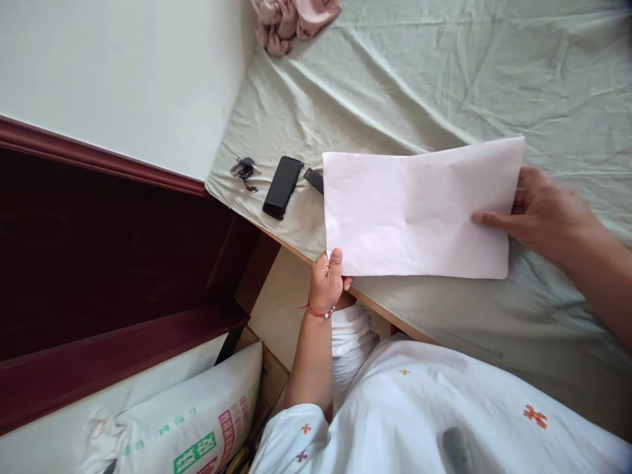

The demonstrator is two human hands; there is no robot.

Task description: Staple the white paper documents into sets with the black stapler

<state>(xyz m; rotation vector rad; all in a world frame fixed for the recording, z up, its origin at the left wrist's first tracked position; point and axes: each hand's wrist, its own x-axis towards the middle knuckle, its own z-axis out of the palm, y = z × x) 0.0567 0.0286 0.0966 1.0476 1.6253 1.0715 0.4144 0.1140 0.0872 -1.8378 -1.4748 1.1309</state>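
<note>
A blank white sheet of paper is held up over the cloth-covered surface, a slight crease down its middle. My left hand pinches its lower left corner, thumb on top; a red string bracelet circles that wrist. At the right edge, my right hand grips the sheet with the thumb across its face and the other fingers behind, partly hidden. Whether it is one sheet or several together, I cannot tell.
Left of the paper lie a black phone, a dark flat object partly covered by the paper, and a bunch of keys. Pink cloth is bunched at the back. A printed white sack stands below, near dark red wood panelling.
</note>
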